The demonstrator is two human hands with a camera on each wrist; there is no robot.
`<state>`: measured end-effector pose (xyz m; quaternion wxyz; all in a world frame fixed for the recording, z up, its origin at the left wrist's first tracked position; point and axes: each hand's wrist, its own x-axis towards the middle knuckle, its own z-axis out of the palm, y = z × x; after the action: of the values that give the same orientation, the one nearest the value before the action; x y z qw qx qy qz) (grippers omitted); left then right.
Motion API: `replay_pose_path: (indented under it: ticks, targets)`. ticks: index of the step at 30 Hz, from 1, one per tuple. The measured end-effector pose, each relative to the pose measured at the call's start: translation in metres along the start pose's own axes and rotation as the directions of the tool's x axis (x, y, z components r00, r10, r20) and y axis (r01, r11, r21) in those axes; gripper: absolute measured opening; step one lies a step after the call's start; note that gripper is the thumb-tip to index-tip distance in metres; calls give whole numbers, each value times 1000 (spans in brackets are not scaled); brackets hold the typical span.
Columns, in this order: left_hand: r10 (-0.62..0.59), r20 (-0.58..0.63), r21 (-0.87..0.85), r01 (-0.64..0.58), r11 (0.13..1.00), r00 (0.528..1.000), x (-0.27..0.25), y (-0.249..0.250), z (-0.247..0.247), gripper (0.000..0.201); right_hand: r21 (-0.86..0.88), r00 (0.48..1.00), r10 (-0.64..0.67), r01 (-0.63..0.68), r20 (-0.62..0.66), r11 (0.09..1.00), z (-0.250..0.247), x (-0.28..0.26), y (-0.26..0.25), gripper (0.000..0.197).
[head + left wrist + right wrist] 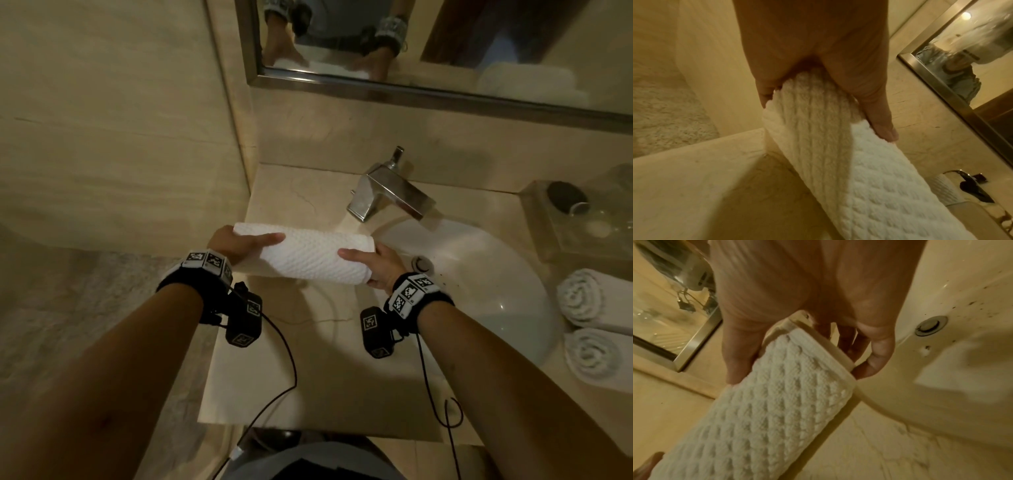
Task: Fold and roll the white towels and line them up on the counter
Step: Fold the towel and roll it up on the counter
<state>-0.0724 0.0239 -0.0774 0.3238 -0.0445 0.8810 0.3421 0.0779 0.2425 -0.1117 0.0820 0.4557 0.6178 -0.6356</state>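
Observation:
A white waffle-weave towel [310, 255], folded into a long thick band, is held above the beige counter [308, 370] just left of the sink. My left hand [239, 244] grips its left end, thumb on top and fingers underneath. My right hand [376, 265] grips the right end the same way. In the left wrist view the towel [838, 162] runs from my left hand [818, 91] toward the tap. In the right wrist view my right hand [809, 350] pinches the hemmed end of the towel [766, 410]. Two rolled white towels [589, 298] [599, 354] lie side by side at the right.
A white round sink [479, 284] with a chrome tap [387, 193] sits right of my hands. A clear tray [579, 219] with small toiletries stands at the back right. A framed mirror [411, 44] hangs above. The wall [120, 120] closes the counter's left side.

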Motion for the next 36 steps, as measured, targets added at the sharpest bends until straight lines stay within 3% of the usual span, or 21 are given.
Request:
replay_pose_path:
  ticks: [3,6,9,11,14,18,21,23,25,27,30,33,36]
  targets:
    - [-92,25,18,91,996,995,-1,0,2,114,-18,996,84,-84,3,996,-2,-2,0,68]
    - [-157,85,-33,160,987,984,-4,1,3,107,-71,983,180,-178,29,981,-2,-3,-3,100]
    - [-187,195,-32,196,980,963,-4,3,2,115,-86,975,216,-211,59,974,3,-6,-8,124]
    - [-205,248,-18,216,976,947,-9,7,0,99,-55,970,236,-233,59,971,7,-3,-9,130]
    - [-189,316,-14,204,979,930,-16,9,1,68,37,971,232,-234,61,972,10,0,-9,118]
    - [-189,375,-4,205,979,908,-22,10,-3,59,80,979,198,-201,37,976,13,-6,-9,73]
    - [-146,371,-35,171,985,917,-17,9,-4,56,132,975,218,-223,52,966,16,-5,-5,73]
    - [-111,372,-52,140,989,922,-24,15,-8,35,149,972,228,-234,58,961,16,-4,-5,72]
    - [-99,345,-94,140,986,933,-30,20,-15,19,140,975,218,-222,45,965,15,-5,-13,57]
    - [-62,326,-213,137,967,943,-27,23,-24,17,162,979,203,-205,28,965,14,-5,-26,50]
    - [-63,269,-322,152,934,961,-16,37,-36,21,197,992,128,-123,-16,973,17,10,-47,87]
    - [-48,190,-385,120,915,981,-5,61,-48,30,231,998,56,-48,-28,972,26,26,-67,94]
    - [-52,130,-409,102,907,990,8,87,-60,30,253,994,15,12,-107,967,33,73,-67,120]
